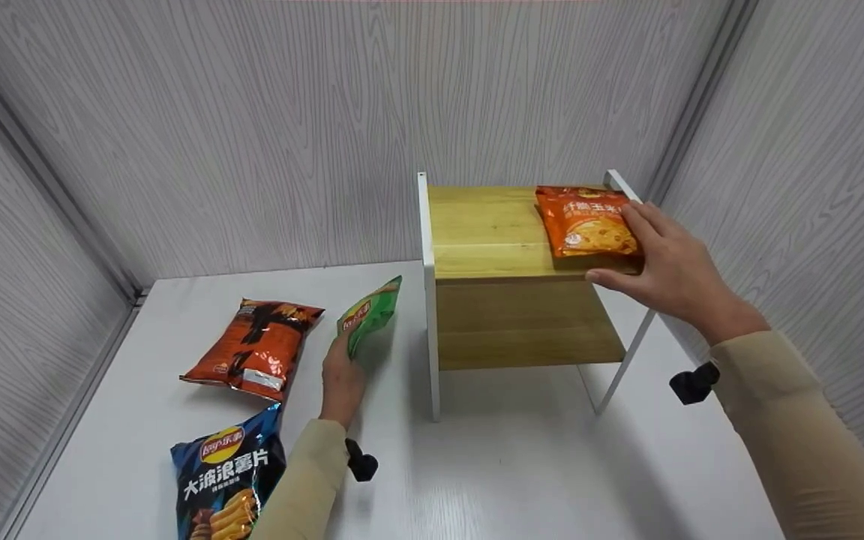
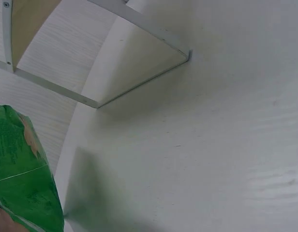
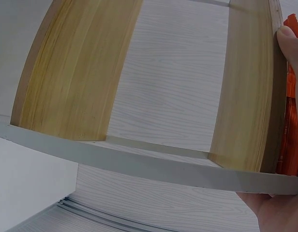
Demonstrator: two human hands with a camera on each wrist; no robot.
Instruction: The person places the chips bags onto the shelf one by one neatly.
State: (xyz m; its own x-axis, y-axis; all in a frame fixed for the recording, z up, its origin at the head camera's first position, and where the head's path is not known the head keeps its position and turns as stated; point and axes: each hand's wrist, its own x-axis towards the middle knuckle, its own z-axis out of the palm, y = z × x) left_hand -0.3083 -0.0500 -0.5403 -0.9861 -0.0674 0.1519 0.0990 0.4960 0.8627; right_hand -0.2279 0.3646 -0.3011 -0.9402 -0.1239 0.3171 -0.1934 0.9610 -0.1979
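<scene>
My left hand [image 1: 343,384] grips a green bag of chips [image 1: 376,311] by its near end, above the white table left of a small two-tier shelf. The green bag [image 2: 25,169] fills the left edge of the left wrist view. My right hand [image 1: 676,270] rests against an orange snack bag [image 1: 589,225] lying at the right of the upper wooden board [image 1: 477,232]. Its fingers are extended over the bag's right side, with the thumb [image 3: 287,36] at the board's front edge. The orange bag [image 3: 290,130] is mostly hidden by the hand in the right wrist view.
A red-orange chip bag [image 1: 259,349] lies on the table at the left, with a blue wavy chip bag [image 1: 214,457] nearer to me. The shelf has white metal side frames [image 1: 430,300] and a lower wooden board [image 1: 529,330]. Grey wood-patterned walls [image 1: 274,135] enclose the table.
</scene>
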